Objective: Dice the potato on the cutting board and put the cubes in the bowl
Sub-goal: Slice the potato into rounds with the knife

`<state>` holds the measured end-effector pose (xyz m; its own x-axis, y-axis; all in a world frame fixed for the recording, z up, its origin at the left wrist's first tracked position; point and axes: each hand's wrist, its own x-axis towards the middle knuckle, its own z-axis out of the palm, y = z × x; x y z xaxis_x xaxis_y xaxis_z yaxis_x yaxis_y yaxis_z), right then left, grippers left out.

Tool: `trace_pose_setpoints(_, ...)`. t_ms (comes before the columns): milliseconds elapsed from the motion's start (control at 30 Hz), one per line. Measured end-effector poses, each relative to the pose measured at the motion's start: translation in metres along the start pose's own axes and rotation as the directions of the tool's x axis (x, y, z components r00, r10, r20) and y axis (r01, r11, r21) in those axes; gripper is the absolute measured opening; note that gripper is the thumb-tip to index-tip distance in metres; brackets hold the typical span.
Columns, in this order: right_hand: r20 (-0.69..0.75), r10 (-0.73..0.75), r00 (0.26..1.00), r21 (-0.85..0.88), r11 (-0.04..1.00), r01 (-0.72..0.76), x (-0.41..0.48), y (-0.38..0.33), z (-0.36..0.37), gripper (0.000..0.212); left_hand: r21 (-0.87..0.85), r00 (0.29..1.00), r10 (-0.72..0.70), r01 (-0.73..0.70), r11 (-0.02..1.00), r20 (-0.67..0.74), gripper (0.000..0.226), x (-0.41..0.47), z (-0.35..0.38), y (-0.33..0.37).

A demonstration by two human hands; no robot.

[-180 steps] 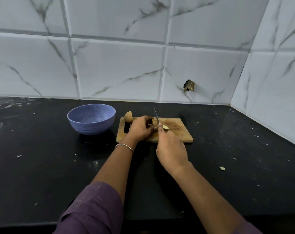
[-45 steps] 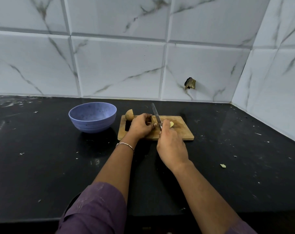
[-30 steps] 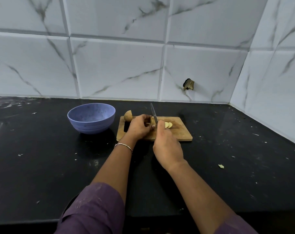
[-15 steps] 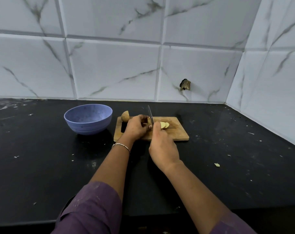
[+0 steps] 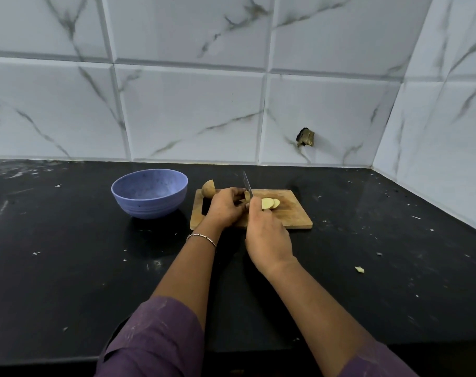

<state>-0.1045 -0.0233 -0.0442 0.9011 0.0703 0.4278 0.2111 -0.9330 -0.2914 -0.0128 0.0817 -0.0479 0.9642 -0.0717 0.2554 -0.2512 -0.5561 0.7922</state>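
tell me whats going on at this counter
A person is slicing a potato on the wooden cutting board. Their left grip steadies a potato piece, while the right grip holds the knife, blade at that piece. Two cut slices lie just right of the blade, and another potato half sits at the board's far left corner. No pieces show in the blue bowl beside the board.
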Motion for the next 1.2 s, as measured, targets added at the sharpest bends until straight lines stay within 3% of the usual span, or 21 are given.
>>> trace_pose_setpoints(733,0.027,0.004,1.0,-0.026,1.0,-0.003,-0.003,-0.003,-0.004,0.027,0.081,1.0,-0.007,0.008,0.997,-0.011,0.045,0.003,0.003,-0.004)
trace_pose_setpoints(1200,0.096,-0.008,0.995,-0.031,0.999,0.011,0.014,-0.012,-0.004,0.027,0.045,1.0,-0.014,0.015,0.999,-0.023,0.043,-0.001,0.001,-0.002)
